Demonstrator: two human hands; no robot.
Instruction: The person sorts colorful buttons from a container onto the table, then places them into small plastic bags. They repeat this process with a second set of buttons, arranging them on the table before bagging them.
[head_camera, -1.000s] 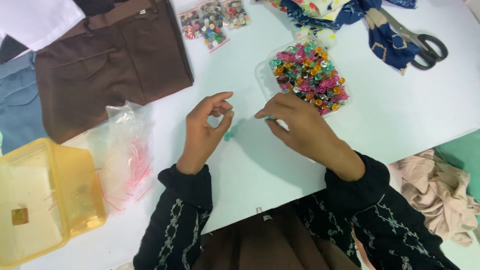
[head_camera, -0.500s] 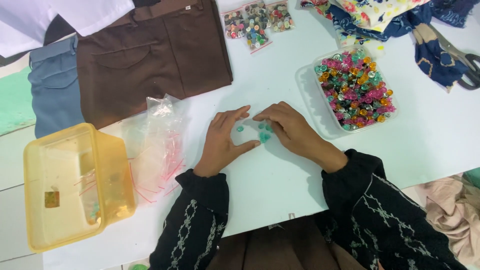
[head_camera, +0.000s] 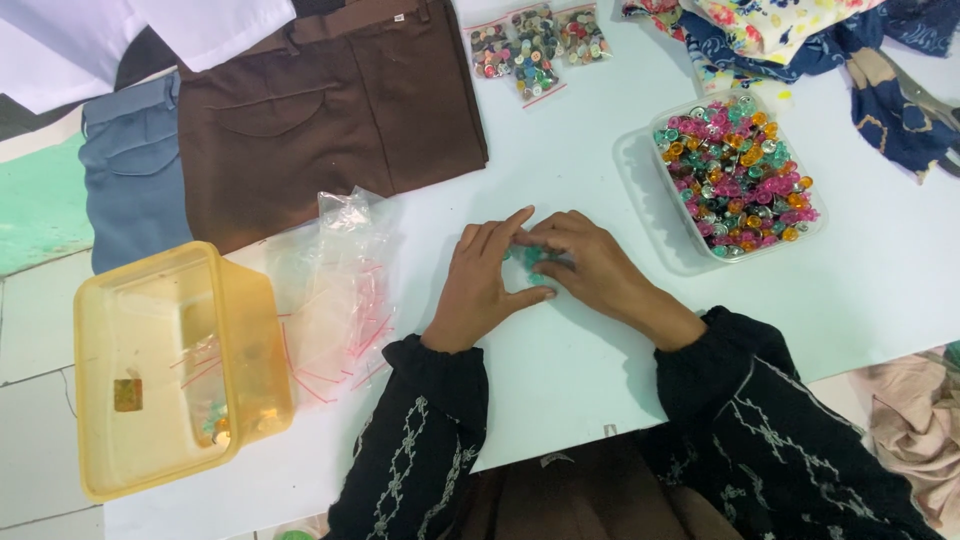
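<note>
Both hands rest on the white table, fingertips meeting over a small cluster of green beads. My left hand cups the cluster from the left, fingers curved, thumb underneath. From the right, my right hand presses its fingers onto the same cluster. The fingers hide most of the beads. A clear tray of pink, orange, green and silver beads stands to the upper right of the hands.
A pile of small clear zip bags lies left of the hands, beside a yellow plastic box. Brown trousers and blue cloth lie behind. Three bags of buttons, patterned fabric and beige cloth surround the table.
The hands came down from mid-air onto the table and closed together around the green beads. The view shifted, so the tray and trousers now sit further right.
</note>
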